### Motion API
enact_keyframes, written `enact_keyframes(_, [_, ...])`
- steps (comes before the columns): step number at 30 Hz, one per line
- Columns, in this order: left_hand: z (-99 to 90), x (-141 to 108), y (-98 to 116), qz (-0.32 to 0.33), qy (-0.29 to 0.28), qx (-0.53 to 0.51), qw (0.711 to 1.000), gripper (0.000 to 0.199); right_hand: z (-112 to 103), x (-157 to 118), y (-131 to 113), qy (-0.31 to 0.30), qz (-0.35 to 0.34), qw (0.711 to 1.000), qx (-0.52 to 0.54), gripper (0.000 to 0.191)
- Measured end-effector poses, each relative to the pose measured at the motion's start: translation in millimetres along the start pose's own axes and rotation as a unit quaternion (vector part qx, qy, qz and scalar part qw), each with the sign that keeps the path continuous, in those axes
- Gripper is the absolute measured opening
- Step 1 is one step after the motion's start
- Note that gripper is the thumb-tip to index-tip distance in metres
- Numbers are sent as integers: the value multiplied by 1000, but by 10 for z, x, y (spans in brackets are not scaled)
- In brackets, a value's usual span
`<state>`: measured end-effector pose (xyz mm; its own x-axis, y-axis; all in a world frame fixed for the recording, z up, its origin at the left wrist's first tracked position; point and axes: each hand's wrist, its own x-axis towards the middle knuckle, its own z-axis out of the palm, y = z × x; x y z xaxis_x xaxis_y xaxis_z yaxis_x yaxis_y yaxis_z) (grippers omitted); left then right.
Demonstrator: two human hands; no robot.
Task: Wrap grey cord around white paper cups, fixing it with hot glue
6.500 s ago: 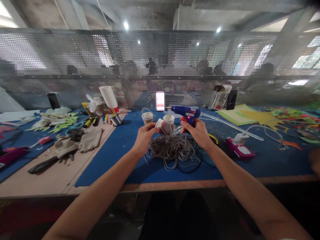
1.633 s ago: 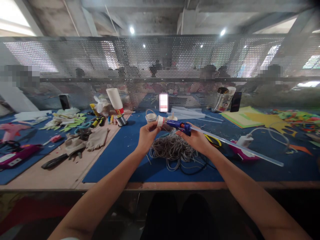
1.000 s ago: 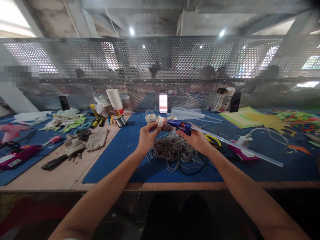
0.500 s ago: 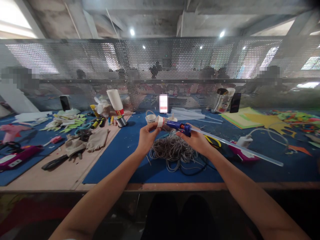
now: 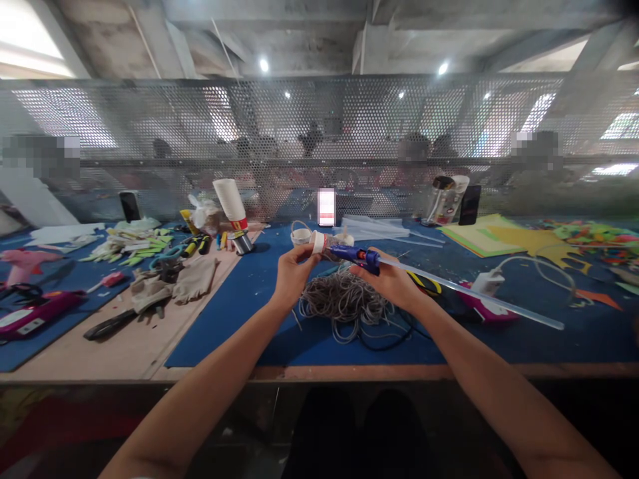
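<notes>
My left hand (image 5: 294, 271) is closed on a small white paper cup (image 5: 318, 243), tipped on its side with the rim toward the left. My right hand (image 5: 387, 279) grips a blue glue gun (image 5: 357, 255), its nozzle beside the cup. A long clear glue stick (image 5: 479, 293) runs out of the gun's back toward the lower right. Below both hands lies a tangled heap of grey cord (image 5: 347, 299) on the blue mat. Just behind the cup stands a small white basket with a handle (image 5: 300, 235).
A stack of paper cups (image 5: 229, 199) leans on a metal can at the back left. Gloves (image 5: 194, 279) and a black-handled tool (image 5: 112, 324) lie left. Clear glue sticks (image 5: 374, 228) lie behind my hands. Coloured sheets (image 5: 479, 236) and a white plug (image 5: 488, 283) are right.
The glue gun has shifted and tilted slightly at the cup, its body a little lower. The cup has turned slightly in my left hand.
</notes>
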<state>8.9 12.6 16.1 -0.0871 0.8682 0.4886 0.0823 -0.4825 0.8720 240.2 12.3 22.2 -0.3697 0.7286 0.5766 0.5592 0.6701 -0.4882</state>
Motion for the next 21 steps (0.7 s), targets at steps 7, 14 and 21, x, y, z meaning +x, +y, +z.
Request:
enact_keyframes(7, [18,-3,49,-8,6,-13,1000,23,-4,-13,-20,-11,7,1000,20,33])
enact_keyframes(14, [26,-2,49,-20,9,-33,999,25,7,-19,-13,-8,6,1000,14,33])
enact_keyframes(21, [16,14,25,-23,18,-52,998,22,7,-24,-9,-1,0,1000,20,31])
